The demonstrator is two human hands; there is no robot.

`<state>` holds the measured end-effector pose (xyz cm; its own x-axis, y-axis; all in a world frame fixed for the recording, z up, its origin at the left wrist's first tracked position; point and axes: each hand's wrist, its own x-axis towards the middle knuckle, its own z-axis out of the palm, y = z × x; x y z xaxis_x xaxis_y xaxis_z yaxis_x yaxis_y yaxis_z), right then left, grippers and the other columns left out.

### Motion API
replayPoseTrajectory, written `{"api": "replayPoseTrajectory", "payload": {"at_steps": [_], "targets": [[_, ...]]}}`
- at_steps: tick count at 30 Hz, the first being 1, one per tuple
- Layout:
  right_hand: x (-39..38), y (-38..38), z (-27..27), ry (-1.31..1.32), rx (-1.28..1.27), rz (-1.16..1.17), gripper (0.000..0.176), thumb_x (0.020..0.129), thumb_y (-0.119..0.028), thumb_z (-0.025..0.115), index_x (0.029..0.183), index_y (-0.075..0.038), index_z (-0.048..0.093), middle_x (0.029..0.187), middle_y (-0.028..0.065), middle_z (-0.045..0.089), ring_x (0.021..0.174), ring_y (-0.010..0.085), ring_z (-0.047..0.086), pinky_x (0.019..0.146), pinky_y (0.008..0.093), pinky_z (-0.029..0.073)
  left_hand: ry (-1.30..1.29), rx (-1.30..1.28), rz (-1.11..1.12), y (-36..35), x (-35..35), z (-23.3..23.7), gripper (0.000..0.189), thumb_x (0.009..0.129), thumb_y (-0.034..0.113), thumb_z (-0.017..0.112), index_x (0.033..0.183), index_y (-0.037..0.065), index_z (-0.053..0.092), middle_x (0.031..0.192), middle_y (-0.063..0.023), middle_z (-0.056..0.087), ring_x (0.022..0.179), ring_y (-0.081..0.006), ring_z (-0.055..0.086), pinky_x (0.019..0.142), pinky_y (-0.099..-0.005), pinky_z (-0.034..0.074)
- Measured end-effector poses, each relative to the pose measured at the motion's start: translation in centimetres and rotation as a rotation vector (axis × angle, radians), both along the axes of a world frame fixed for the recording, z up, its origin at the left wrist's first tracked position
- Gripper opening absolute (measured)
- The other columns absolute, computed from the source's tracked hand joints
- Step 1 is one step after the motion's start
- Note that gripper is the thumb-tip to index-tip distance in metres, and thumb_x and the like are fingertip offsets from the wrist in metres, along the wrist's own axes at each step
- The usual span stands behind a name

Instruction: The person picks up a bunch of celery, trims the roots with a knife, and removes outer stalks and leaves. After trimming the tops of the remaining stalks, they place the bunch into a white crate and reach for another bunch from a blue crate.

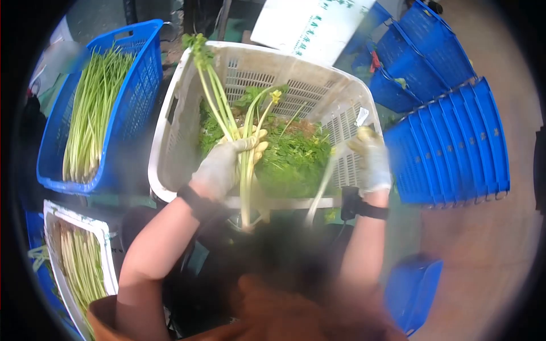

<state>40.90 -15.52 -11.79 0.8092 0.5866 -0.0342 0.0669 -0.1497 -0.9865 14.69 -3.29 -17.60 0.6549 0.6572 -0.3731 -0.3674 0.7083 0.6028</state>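
Observation:
My left hand [224, 162], in a pale glove, is wrapped round a small bunch of celery [215, 96]. Its leafy tops point up and away from me, and its pale lower ends hang over the near rim of a white basket [158, 153]. Near that basket's right wall is my right hand [372, 162], also gloved and somewhat blurred by motion. Its fingers are closed on a pale celery stalk [323, 184] that slants down to the left. Loose green leaves [296, 150] cover the bottom of the basket beneath both hands.
To the left, a blue crate [151, 74] holds long trimmed stalks. Below it stands a white foam box [108, 244] of similar stalks. Stacked blue crates [455, 145] line the right side. A white box panel [313, 25] lies behind the basket; a blue container [412, 295] is at lower right.

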Motion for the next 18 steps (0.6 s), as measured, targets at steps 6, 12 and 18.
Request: {"api": "replayPoseTrajectory", "payload": {"at_steps": [6, 12, 18], "targets": [[-9.5, 3.6, -0.7, 0.115, 0.029, 0.394, 0.033, 0.089, -0.028, 0.071, 0.106, -0.001, 0.063, 0.089, 0.0027, 0.065, 0.076, 0.007, 0.058, 0.066, 0.0238, 0.047, -0.027, 0.025, -0.103, -3.0, 0.0, 1.9, 0.04, 0.088, -0.006, 0.061, 0.127, 0.0, 0.05, 0.116, -0.0137, 0.067, 0.093, -0.0213, 0.07, 0.071, -0.0281, 0.06], [-11.1, 6.0, -4.0, 0.343, -0.033, 0.459, 0.022, 0.089, -0.017, 0.07, 0.101, -0.003, 0.058, 0.085, 0.0022, 0.064, 0.069, 0.0101, 0.06, 0.06, 0.0245, 0.049, 0.145, 0.249, -0.166, -4.8, -0.3, 1.5, 0.044, 0.088, 0.001, 0.067, 0.128, 0.008, 0.05, 0.112, -0.0113, 0.067, 0.084, -0.0186, 0.068, 0.073, -0.0313, 0.059], [-10.9, 4.8, -2.7, 0.47, 0.08, 0.389, 0.023, 0.09, -0.013, 0.067, 0.109, -0.009, 0.056, 0.085, 0.0023, 0.062, 0.071, 0.0112, 0.064, 0.047, 0.0254, 0.05, -0.099, -0.061, -0.257, -4.1, -1.2, 3.1, 0.042, 0.092, 0.002, 0.062, 0.132, 0.004, 0.05, 0.119, -0.0143, 0.065, 0.101, -0.0244, 0.066, 0.087, -0.0437, 0.059]]}}
